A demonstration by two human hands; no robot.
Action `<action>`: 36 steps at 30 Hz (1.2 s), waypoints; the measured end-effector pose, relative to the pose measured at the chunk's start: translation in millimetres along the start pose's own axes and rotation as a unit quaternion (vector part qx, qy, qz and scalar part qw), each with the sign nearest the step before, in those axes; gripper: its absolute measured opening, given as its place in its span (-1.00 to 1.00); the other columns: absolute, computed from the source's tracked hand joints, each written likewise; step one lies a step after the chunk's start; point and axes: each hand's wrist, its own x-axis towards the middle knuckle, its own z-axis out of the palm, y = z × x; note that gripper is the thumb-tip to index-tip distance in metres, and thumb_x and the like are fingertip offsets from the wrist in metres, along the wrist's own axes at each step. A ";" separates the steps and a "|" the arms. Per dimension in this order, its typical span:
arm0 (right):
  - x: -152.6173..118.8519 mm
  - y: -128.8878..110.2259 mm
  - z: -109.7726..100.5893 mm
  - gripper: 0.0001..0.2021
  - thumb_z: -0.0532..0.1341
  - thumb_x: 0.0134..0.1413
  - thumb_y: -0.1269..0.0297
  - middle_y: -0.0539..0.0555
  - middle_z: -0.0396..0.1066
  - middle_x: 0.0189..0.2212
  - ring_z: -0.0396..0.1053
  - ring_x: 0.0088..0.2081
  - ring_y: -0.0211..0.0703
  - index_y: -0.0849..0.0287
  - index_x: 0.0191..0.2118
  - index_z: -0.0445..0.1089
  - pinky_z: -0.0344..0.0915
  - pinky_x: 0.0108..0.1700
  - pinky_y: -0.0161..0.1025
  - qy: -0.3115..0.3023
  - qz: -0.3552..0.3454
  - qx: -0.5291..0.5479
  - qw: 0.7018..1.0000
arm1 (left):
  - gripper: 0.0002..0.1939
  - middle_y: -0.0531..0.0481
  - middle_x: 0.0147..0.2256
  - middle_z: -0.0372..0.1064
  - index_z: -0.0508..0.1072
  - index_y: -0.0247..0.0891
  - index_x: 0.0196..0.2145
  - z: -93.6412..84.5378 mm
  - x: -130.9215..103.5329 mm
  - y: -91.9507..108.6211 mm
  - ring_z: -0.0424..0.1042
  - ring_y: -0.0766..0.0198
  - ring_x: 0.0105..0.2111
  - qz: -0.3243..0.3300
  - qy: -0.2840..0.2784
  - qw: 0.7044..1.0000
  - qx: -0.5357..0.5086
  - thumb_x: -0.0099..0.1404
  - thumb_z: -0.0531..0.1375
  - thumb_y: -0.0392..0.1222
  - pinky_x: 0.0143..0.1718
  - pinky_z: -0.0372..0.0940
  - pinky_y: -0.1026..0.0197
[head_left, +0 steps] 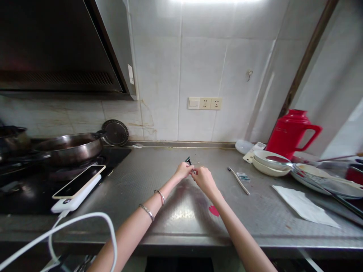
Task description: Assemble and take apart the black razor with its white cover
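Above the middle of the steel counter (159, 177), my two hands meet at a small dark green-and-black object (188, 161). Its head sticks up past my left fingers, and a thin dark part shows between the hands; its exact kind is too small to make out. My left hand (183, 170) is closed on it in a pinch. My right hand (203, 177) has its fingers closed at the object's lower end. To the right lie a slim pale stick with a dark tip (238, 181) and a small clear packet (243, 176) with greenish pieces.
A phone (81, 181) on a white power bank (76, 198), with a white cable (93, 214), rests by the stove at left, where a pan (69, 147) stands. At right are stacked bowls (269, 168), a red thermos (290, 132) and a white paper (304, 206).
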 end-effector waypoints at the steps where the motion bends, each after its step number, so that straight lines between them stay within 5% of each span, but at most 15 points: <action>1: -0.5 2.5 -0.6 -0.73 0.07 0.10 0.21 0.19 0.49 -0.39 0.42 -0.32 -0.14 0.22 -0.36 0.49 0.12 -0.36 -0.37 -0.004 -0.002 0.004 1.000 | -0.65 0.11 -0.75 0.13 0.36 -0.33 -0.64 -3.1 2.1 -2.8 0.18 0.41 -0.72 -0.003 -0.003 1.000 0.015 0.19 -0.01 -0.12 -0.64 0.08 0.35; 8: 0.8 48.3 -15.7 -0.60 0.00 0.15 0.09 0.20 0.51 -0.42 0.44 -0.35 -0.12 0.20 -0.36 0.51 0.11 -0.41 -0.37 -0.005 0.034 0.011 0.999 | -0.72 -0.23 -0.45 0.46 0.47 -0.41 -0.52 -26.5 24.4 -27.6 0.45 0.18 -0.39 -0.028 -0.029 0.989 0.145 0.16 0.03 -0.23 -0.46 0.20 0.31; 17: 4.3 110.5 -28.4 -0.64 0.02 0.11 0.15 0.23 0.51 -0.35 0.44 -0.25 -0.03 0.21 -0.35 0.52 0.14 -0.36 -0.34 -0.016 0.084 -0.027 0.996 | -0.67 -0.35 -0.19 0.44 0.51 -0.39 -0.26 -30.5 17.7 -33.6 0.45 0.07 -0.18 -0.035 -0.065 0.965 0.253 0.15 0.06 -0.15 -0.25 0.28 0.25; 29: 2.0 183.8 -34.2 -0.70 0.14 -0.06 0.25 0.19 0.47 -0.28 0.42 -0.25 -0.02 0.13 -0.16 0.43 0.16 -0.37 -0.30 -0.035 0.166 -0.081 0.982 | -0.56 -0.31 -0.22 0.46 0.50 -0.33 -0.27 -34.0 1.7 -42.6 0.45 0.01 -0.18 -0.025 -0.036 0.957 0.286 0.23 -0.06 -0.01 -0.26 0.28 0.16; 36: -0.3 201.0 -27.1 -0.72 0.11 -0.04 0.09 0.22 0.45 -0.36 0.42 -0.30 0.03 0.18 -0.33 0.40 0.18 -0.39 -0.25 -0.102 0.187 -0.119 0.970 | -0.56 -0.26 -0.30 0.48 0.51 -0.28 -0.38 -30.1 -10.6 -44.8 0.46 0.01 -0.23 -0.047 0.014 0.963 0.266 0.20 -0.03 0.07 -0.30 0.26 0.18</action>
